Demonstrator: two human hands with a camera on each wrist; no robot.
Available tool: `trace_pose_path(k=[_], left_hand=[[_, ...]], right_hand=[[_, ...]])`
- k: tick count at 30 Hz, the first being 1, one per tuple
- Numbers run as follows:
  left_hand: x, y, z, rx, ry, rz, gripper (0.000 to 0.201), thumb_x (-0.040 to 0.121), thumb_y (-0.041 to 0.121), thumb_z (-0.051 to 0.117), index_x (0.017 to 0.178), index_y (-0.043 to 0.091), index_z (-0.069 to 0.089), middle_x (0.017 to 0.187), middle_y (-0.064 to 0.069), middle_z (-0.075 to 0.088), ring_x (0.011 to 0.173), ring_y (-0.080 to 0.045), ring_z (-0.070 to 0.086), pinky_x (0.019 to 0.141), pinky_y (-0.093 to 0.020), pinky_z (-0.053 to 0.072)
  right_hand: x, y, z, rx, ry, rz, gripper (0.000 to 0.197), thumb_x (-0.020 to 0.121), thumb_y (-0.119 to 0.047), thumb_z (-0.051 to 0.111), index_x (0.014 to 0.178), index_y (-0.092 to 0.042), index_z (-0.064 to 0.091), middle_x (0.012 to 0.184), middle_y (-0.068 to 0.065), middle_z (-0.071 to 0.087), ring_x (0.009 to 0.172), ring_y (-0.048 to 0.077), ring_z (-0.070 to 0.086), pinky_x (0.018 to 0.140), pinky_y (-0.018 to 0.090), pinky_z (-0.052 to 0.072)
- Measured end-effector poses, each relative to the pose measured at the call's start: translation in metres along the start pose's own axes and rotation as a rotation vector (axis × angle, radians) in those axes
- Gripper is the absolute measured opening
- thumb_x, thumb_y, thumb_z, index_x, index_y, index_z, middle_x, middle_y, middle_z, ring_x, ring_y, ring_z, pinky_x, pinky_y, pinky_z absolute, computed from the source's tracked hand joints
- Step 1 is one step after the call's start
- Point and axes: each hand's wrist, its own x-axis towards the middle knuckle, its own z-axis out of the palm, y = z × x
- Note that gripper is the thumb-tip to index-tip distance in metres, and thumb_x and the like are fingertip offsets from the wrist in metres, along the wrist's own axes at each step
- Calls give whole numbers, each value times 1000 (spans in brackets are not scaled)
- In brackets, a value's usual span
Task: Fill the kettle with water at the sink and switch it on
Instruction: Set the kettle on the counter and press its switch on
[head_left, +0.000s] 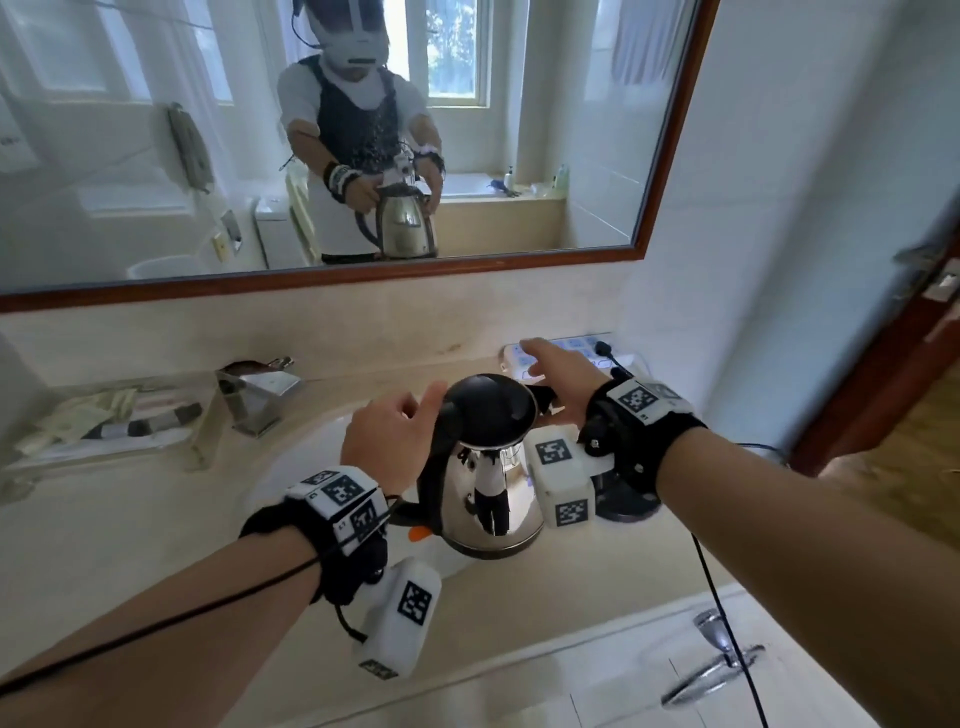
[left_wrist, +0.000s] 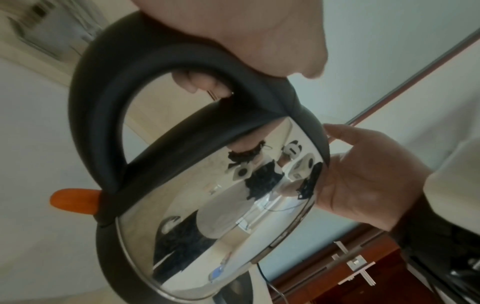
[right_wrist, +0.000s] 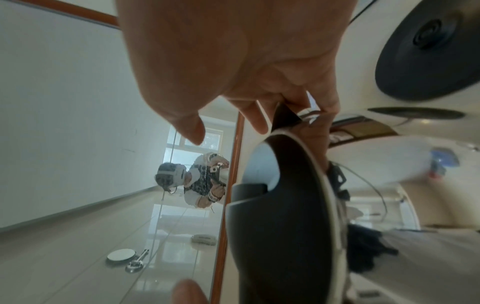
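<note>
kettle (head_left: 485, 467) lid shut, contents hidden | left hand (head_left: 389, 447) gripped handle (left_wrist: 103, 115) | right hand (head_left: 558, 384) fingers spread, seemingly touching spout side

kettle (head_left: 488, 499): mirror-steel body, black lid | switch (left_wrist: 75, 200): orange | counter (head_left: 156, 519): beige
</note>
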Motion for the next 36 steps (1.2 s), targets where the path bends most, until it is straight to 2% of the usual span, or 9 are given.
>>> trace_pose_path(k=[2,4,8,17,22,25,31,33,36], left_hand=[[1,17,13,10,-5,28,47,95,40,36,57,15,46,53,-1,45,54,-18,46,48,-26,28],[3,32,25,10,-2,29,43,96,28,36,54,17,39,53,-2,41,56,-22,43,47,-27,26],[8,59,53,-11,-15,13,40,93,21,39,53,15,35,53,-4,39,60,-27,42,55,-31,26],[25,107,121,36,25,-112,39,93,23,40,56,14,36,53,-3,37,52,-19,36,47,-27,26],[28,122,155,72,120,-238,39,93,29,39,59,12,40,55,-1,40,55,-19,40,49,-28,29],[27,125,170,85,142,-257,41,95,32,38,58,15,39,54,1,40,50,-12,39,48,-25,28],[21,126,191,107,116,-281,45,96,34,38,54,18,32,52,0,38,51,-17,38,48,-25,28],[21,131,193,117,110,-293,45,96,34,37,54,18,32,53,0,39,50,-13,37,48,-25,27],[17,136,195,128,112,-319,45,96,37,37,55,18,34,54,0,40,49,-10,37,48,-25,26]], right_hand=[[-2,2,-21,18,15,5,31,90,-39,38,81,-12,51,99,12,54,96,31,56,97,51,47],[-2,6,-41,68,37,-2,23,92,-31,36,92,-12,49,107,12,48,78,22,54,84,41,50],[7,11,-80,126,60,53,28,89,-34,37,93,-9,49,95,11,51,66,20,48,64,30,45],[66,12,-147,61,-50,47,55,90,-52,31,114,-6,50,99,9,55,80,23,55,90,42,49],[99,17,-165,5,-123,36,56,88,-56,31,105,-7,53,84,10,55,80,25,56,97,47,48],[113,22,-172,-7,-165,24,53,91,-54,31,101,-6,53,79,10,54,71,22,55,94,44,50],[135,40,-178,-84,-189,19,48,93,-48,31,70,-12,53,71,7,55,66,19,53,84,40,51],[141,43,-179,-93,-195,6,49,92,-50,32,73,-10,54,76,8,57,68,21,54,81,38,50],[145,45,-178,-99,-227,-25,49,93,-51,33,105,-10,56,99,9,54,68,18,53,66,31,49]])
